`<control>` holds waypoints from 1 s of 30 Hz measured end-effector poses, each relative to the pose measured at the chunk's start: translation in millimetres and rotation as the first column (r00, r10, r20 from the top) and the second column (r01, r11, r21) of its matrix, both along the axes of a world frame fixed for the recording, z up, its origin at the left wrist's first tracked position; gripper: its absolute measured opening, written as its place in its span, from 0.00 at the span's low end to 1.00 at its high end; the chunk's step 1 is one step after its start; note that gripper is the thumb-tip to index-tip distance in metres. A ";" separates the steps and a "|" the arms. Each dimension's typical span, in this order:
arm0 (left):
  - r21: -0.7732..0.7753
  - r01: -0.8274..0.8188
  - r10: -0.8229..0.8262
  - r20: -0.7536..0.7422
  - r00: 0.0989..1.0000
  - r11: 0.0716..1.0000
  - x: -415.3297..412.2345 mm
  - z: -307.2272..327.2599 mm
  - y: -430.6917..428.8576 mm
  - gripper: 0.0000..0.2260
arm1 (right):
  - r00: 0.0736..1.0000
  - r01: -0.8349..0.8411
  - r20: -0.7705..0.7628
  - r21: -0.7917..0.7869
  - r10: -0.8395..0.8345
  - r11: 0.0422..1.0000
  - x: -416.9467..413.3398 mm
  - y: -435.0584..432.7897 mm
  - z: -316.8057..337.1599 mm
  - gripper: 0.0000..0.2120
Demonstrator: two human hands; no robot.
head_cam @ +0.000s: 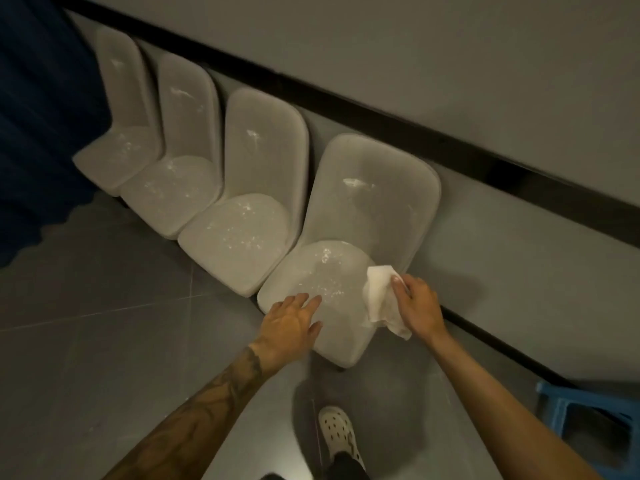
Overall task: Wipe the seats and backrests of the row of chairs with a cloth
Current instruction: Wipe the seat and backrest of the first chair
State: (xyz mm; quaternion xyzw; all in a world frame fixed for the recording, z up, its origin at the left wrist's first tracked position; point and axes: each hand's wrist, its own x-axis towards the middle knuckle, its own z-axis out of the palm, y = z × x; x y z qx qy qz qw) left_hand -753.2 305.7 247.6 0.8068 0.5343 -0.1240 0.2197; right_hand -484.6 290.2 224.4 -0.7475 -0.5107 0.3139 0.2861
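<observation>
Several pale grey chairs stand in a row against the wall, with white specks on their seats and backrests. The nearest chair [377,216] is right in front of me. My right hand [417,306] grips a white cloth [379,299] at the right edge of that chair's seat. Fingers straight, my left hand [292,320] rests flat on the front left of the same seat. The second chair [256,188], third chair [180,140] and far chair [119,105] run off to the upper left.
A blue plastic stool [585,407] stands on the floor at the lower right. A dark blue curtain [38,126] hangs at the left. My white clog [337,433] is on the grey tiled floor below the nearest chair. A black rail [346,109] runs along the wall.
</observation>
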 end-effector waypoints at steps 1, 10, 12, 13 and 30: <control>-0.006 0.020 -0.020 0.002 1.000 1.000 -4.5 -7.6 11.2 0.27 | 1.000 0.021 0.002 -0.001 -0.021 1.000 -4.9 8.3 -5.9 0.16; -0.071 0.127 -0.125 0.038 0.991 0.989 -58.0 -111.7 106.5 0.28 | 0.984 0.159 0.081 0.011 -0.159 0.987 -50.0 75.7 -77.3 0.19; -0.086 0.149 -0.146 0.044 0.988 0.985 -68.7 -143.5 124.8 0.28 | 0.979 0.173 0.107 0.026 -0.175 0.985 -53.1 88.6 -102.0 0.20; -0.078 0.166 -0.162 0.045 0.986 0.983 -73.0 -160.5 133.3 0.28 | 0.976 0.178 0.120 0.038 -0.181 0.983 -53.9 93.4 -116.0 0.21; 0.082 0.238 -0.245 0.088 0.966 0.968 -99.6 -423.3 166.4 0.28 | 0.796 0.004 0.605 0.025 -0.019 1.000 -76.5 41.7 -406.2 0.21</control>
